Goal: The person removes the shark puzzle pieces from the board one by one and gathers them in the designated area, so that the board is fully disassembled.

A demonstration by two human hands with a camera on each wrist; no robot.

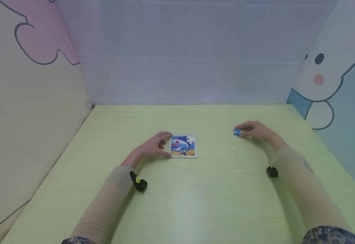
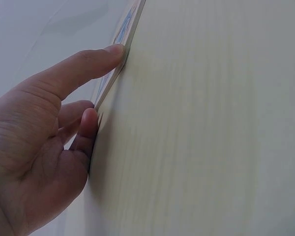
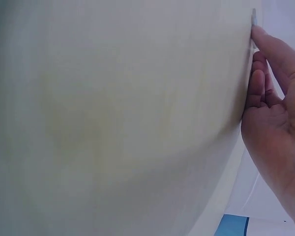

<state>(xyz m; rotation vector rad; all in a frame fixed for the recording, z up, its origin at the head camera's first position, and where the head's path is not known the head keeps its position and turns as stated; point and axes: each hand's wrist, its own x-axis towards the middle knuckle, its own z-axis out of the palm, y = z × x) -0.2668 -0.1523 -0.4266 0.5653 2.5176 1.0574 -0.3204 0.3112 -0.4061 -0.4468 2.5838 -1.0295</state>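
At the frame's centre the left hand (image 1: 154,146) rests fingertips against the left edge of the puzzle board (image 1: 183,146) on the tabletop (image 1: 195,203). Right of centre, the right hand (image 1: 256,131) pinches a blue puzzle piece (image 1: 237,132). The piece looks light, thin and stiff, best pinched by its edges. Fingers hide its shape.

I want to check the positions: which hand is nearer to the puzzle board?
Left. The left hand touches the left edge of the puzzle board. The right hand is apart, to the board's right, on a blue piece.
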